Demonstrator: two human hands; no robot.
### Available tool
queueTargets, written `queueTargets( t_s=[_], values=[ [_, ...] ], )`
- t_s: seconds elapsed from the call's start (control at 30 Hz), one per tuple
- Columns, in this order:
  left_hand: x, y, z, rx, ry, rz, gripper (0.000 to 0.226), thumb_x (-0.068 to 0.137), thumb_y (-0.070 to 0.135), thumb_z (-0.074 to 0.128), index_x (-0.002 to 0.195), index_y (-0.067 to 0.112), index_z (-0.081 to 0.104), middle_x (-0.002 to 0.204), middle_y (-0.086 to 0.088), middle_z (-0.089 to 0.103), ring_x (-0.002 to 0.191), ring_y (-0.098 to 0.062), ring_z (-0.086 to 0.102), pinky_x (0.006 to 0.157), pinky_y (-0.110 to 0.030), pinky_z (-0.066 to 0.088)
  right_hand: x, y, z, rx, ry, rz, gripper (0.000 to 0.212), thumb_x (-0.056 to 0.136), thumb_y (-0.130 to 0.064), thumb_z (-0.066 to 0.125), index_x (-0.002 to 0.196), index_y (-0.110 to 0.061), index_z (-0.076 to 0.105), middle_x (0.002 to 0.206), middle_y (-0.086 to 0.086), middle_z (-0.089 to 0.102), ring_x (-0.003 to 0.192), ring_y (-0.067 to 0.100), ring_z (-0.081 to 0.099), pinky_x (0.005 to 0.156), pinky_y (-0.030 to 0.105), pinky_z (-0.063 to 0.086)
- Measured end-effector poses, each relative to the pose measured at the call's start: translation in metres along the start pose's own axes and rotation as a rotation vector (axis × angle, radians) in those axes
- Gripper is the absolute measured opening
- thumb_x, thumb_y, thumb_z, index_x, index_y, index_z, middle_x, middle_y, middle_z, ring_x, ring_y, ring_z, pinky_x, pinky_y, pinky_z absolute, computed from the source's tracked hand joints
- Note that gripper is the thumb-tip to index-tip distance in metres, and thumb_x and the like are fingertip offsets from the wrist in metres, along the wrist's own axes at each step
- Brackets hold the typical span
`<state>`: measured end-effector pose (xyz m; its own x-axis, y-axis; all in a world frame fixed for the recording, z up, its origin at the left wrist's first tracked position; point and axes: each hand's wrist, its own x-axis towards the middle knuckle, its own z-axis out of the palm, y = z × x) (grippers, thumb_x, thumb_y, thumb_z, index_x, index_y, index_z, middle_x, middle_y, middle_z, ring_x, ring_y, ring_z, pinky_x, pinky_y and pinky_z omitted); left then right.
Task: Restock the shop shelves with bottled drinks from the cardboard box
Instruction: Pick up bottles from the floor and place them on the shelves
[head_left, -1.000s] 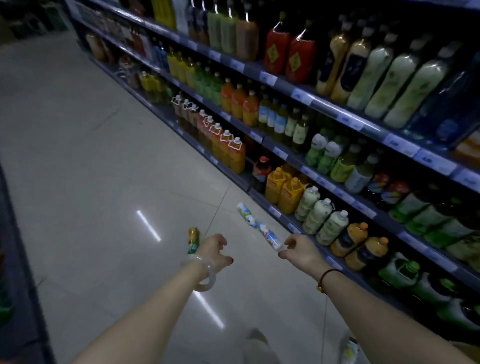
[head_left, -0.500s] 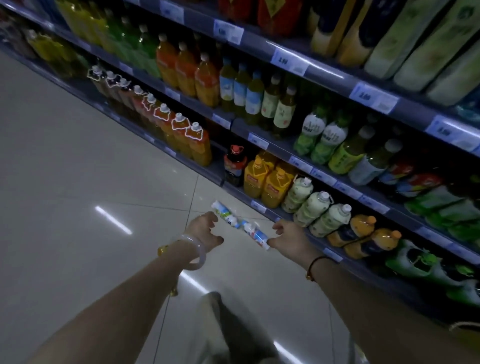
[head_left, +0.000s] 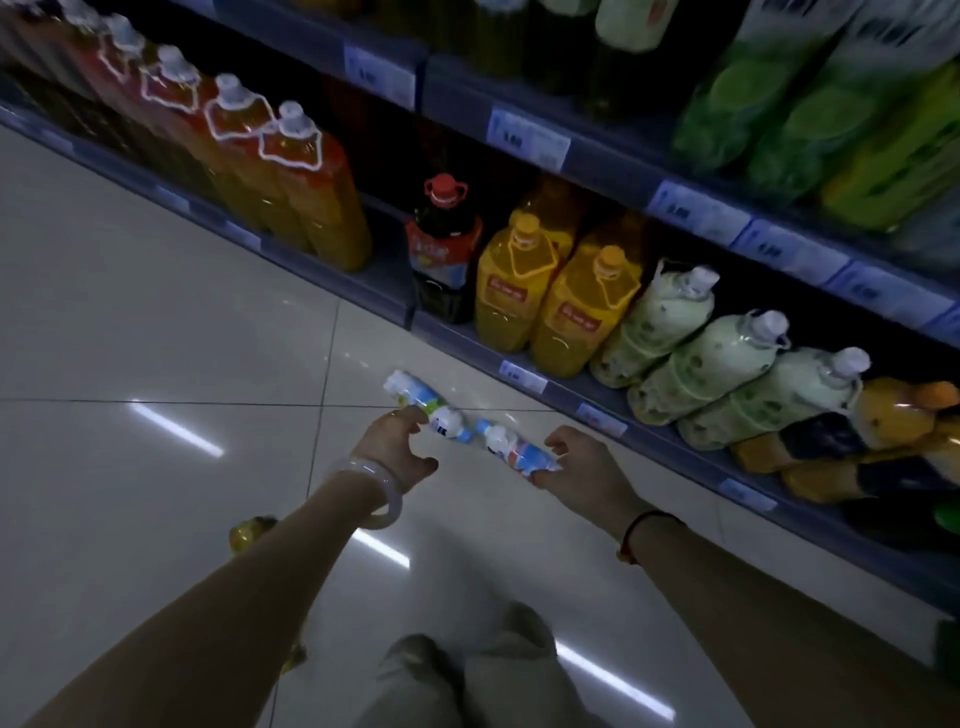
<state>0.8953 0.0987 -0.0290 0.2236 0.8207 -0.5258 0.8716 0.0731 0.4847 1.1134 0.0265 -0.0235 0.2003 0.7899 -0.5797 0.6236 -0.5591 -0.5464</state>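
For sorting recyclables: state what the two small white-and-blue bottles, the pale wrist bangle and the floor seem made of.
The small white-and-blue bottles: probably opaque white plastic with glossy printed labels; soft sheen, though blurred.
The pale translucent bangle: smooth and glassy, jade-like stone or glass; cannot tell which.
The pale floor: polished glazed tile; grout lines and mirror-like light reflections.

a thick, pale, translucent bangle, smooth and glassy, rings the wrist behind my left hand. behind my right hand is a thin dark-red cord bracelet with a small gold-coloured bead on it. both my forearms are bare as far as they show, and below them are my loose, pale khaki trousers.
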Motion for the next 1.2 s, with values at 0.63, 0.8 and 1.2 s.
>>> queueTargets(
  t_s=[0.63,0.8,1.2],
  values=[
    [0.245,-0.117,0.161,0.455,0.044,0.289,0.065,0.069,0.028,0.069,0.13,0.031,0.048,0.137,0.009,0.047,0.134,-0.019,0.033,0.107,-0.038,0.027,0.217,0.138,0.151,-0.178,0.093,-0.007,0.054,0.066,-0.043,0.08,0.107,-0.017,0.059,0.108,0.003,0.062,0.101,0.022,0.06,0.082,0.029,0.047],
    [0.255,-0.117,0.163,0.59,0.073,0.331,0.064,0.075,0.023,0.063,0.135,0.034,0.041,0.138,0.011,0.041,0.132,-0.02,0.029,0.1,-0.04,0.027,0.229,0.141,0.156,-0.261,0.087,0.009,0.06,0.066,-0.035,0.081,0.116,-0.015,0.053,0.118,0.004,0.058,0.112,0.024,0.052,0.092,0.032,0.043],
    [0.256,-0.123,0.163,0.687,-0.03,0.387,0.062,0.074,0.035,0.067,0.131,0.028,0.042,0.133,0.007,0.05,0.129,-0.018,0.038,0.114,-0.039,0.017,0.233,0.148,0.165,-0.09,0.137,0.057,0.05,0.062,-0.028,0.081,0.101,-0.017,0.052,0.107,0.004,0.063,0.102,0.027,0.058,0.089,0.04,0.048]
  ],
)
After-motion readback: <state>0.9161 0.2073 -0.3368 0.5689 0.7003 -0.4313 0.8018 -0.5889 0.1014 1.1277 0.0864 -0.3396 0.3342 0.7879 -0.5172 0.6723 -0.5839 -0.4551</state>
